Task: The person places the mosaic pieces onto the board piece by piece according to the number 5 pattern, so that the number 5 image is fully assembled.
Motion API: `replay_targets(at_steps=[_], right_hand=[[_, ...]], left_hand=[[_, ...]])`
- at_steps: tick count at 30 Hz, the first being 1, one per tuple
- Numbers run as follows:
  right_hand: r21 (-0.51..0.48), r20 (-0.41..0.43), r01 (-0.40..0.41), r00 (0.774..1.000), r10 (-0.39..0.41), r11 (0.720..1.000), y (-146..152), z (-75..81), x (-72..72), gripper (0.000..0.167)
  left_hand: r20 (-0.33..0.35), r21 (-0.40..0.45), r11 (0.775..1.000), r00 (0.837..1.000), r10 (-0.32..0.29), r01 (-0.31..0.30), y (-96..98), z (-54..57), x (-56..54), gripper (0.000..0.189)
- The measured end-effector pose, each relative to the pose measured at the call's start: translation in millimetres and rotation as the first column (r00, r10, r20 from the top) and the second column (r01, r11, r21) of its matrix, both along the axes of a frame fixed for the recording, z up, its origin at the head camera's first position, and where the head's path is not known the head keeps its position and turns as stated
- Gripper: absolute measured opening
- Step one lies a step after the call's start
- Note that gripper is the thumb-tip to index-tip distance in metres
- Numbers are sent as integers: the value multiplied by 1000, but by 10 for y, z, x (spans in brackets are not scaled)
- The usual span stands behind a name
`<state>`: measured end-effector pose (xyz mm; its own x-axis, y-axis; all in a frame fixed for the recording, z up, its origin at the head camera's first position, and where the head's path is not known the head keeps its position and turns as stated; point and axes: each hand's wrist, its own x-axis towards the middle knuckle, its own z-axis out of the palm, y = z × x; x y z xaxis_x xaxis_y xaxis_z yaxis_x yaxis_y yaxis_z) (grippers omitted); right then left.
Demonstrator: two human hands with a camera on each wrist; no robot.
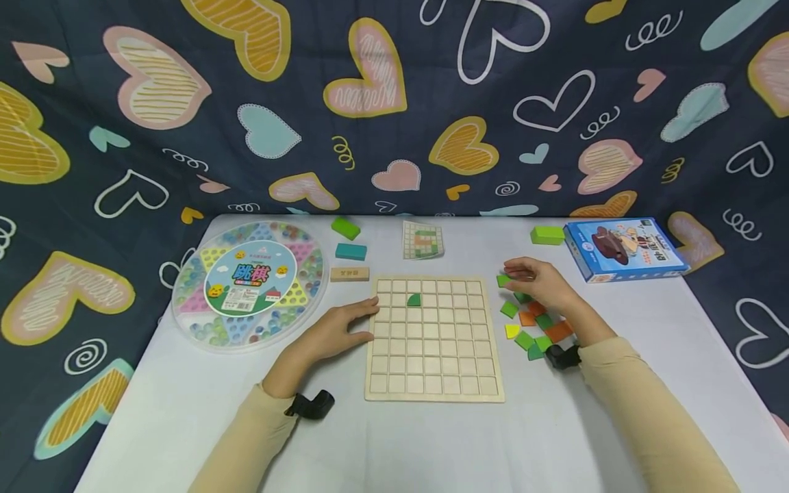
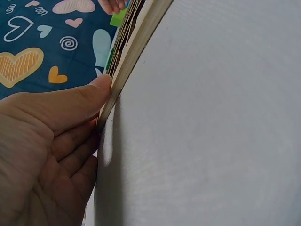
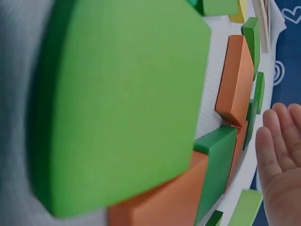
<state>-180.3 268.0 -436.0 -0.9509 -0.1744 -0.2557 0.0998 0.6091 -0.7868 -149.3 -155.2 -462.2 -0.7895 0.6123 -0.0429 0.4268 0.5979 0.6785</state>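
Observation:
My left hand [image 1: 339, 332] lies at the left edge of a square wooden grid board [image 1: 431, 390]. In the left wrist view, its thumb [image 2: 96, 89] touches the board's rim. A dark green quarter-round piece [image 1: 414, 300] lies in one of the board's upper cells. To the right of the board, my right hand [image 1: 542, 284] is over a loose group of green, orange and yellow pieces, among them an orange piece [image 1: 559, 331] and a yellow piece [image 1: 512, 331]. Its fingers look straight in the right wrist view, with nothing seen held. A light green piece [image 3: 127, 108] looms close to that camera.
A round marble game box [image 1: 259, 277] lies at the left. Behind the board are a small pattern card [image 1: 422, 239], a green block [image 1: 346, 228], a teal block [image 1: 351, 251] and a wooden block [image 1: 349, 274]. A blue box [image 1: 625, 250] and another green block [image 1: 547, 235] stand back right.

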Motion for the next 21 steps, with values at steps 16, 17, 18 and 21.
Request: replay_targets(at_steps=[16,17,18,21], right_hand=[[63,9,-61,998,61,996,163,30,66,47],[64,10,-67,998,67,996,180,49,82,48],[66,12,-74,997,73,995,199,68,98,48],[70,29,-89,996,87,994,262,104,140,48]], left_hand=[[-11,15,1000,1000,-11,12,-9,-6,-10,53],[-12,17,1000,1000,-14,14,-11,-9,-10,53],[-11,20,1000,1000,-16,16,-13,-12,-10,53],[-10,17,1000,1000,-15,16,-22,-16,-8,53]])
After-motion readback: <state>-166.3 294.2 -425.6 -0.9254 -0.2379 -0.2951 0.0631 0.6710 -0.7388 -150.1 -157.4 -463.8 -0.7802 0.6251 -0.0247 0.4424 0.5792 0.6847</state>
